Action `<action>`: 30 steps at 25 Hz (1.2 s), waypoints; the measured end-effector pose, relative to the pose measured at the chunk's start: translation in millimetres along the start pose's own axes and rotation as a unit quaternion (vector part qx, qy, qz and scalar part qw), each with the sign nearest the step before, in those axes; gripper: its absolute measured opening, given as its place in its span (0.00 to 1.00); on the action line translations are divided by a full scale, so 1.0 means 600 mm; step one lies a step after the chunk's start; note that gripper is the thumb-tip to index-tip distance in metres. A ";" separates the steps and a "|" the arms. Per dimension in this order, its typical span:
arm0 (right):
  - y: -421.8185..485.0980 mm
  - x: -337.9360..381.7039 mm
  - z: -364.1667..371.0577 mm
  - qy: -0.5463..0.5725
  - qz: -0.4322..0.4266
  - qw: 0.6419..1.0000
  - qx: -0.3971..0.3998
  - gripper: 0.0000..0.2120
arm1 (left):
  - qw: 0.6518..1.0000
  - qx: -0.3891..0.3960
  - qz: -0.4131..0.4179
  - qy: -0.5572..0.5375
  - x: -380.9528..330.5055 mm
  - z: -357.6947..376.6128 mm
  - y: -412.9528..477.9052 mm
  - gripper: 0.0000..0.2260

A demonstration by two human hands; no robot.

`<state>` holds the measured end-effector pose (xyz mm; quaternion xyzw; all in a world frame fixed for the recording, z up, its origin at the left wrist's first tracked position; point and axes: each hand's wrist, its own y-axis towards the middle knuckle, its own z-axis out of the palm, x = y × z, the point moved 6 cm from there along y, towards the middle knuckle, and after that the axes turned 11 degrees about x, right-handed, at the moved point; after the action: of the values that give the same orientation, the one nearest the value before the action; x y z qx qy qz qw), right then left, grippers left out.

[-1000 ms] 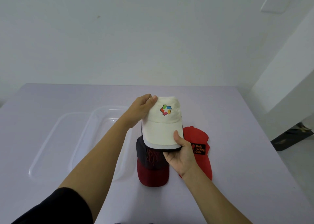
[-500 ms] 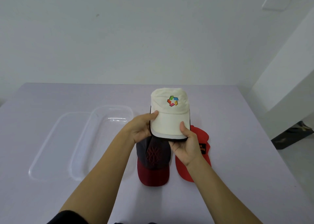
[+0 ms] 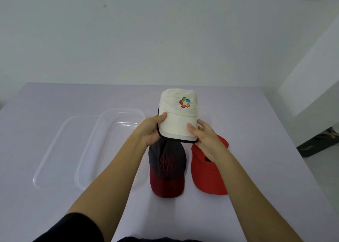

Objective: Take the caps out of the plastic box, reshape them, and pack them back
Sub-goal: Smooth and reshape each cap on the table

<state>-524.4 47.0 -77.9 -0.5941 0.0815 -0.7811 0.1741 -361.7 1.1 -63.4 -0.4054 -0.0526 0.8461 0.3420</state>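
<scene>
I hold a white cap [image 3: 177, 113] with a coloured logo and a black-edged brim above the table, its brim toward me. My left hand [image 3: 153, 129] grips the brim's left edge, thumb on top. My right hand [image 3: 203, 133] grips the brim's right edge the same way. Under the white cap, a dark grey cap with a maroon brim [image 3: 167, 168] lies on the table. A red cap [image 3: 207, 172] lies just right of it, partly hidden by my right wrist. The clear plastic box [image 3: 95, 144] stands to the left with nothing inside.
A clear lid [image 3: 55, 150] lies flat left of the box, partly under it. The pale table [image 3: 256, 131] ends at a wall behind and drops off at the right, where a dark object sits on the floor [image 3: 315, 146].
The white cap rose and moved slightly away from me. My left hand slid from the crown down to the brim's left edge, and my right hand shifted from the brim's front to its right edge.
</scene>
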 end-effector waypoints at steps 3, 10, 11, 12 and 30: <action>0.036 0.003 -0.003 -0.103 0.056 0.993 0.021 0.47 | 0.998 -0.052 -0.034 0.017 -0.010 -0.013 0.025 0.15; 0.145 -0.015 -0.028 -0.157 0.160 0.974 0.014 0.30 | 0.987 -0.138 -0.083 0.026 -0.026 -0.061 0.103 0.11; 0.164 -0.024 -0.035 -0.147 0.174 0.974 0.012 0.31 | 0.985 -0.144 -0.093 0.025 -0.023 -0.071 0.117 0.10; 0.180 -0.031 -0.040 -0.141 0.188 0.972 0.011 0.32 | 0.983 -0.150 -0.102 0.023 -0.018 -0.081 0.131 0.09; 0.310 -0.079 -0.093 -0.423 0.290 0.858 0.006 0.58 | 0.816 -0.326 -0.165 0.448 0.006 -0.185 0.267 0.08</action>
<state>-534.0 -112.5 -198.3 -0.8155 0.1639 -0.3692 0.4146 -369.1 -139.3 -198.2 -0.8127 -0.2327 0.4350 0.3100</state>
